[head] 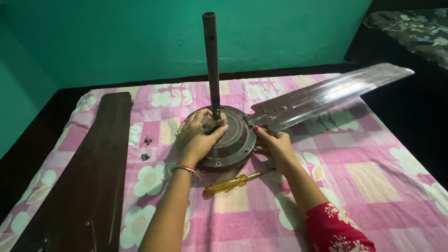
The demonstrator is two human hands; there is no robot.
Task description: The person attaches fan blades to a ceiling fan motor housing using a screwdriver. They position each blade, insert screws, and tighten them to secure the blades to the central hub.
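Note:
A brown ceiling-fan motor housing [233, 140] lies on a pink checked floral cloth [354, 163], its down rod [212, 65] standing upright. My left hand [198, 137] rests flat on the housing's top beside the rod. My right hand [275, 144] presses at the housing's right rim, fingers at the bracket where one fan blade [326, 95] is joined and reaches to the upper right. A yellow-handled screwdriver [231, 183] lies on the cloth between my forearms, untouched.
Detached dark brown fan blades [88, 172] lie along the left side of the cloth. Two small dark screws [146, 148] sit between them and the motor. A green wall stands behind; a dark patterned bedding [410, 30] is at the top right.

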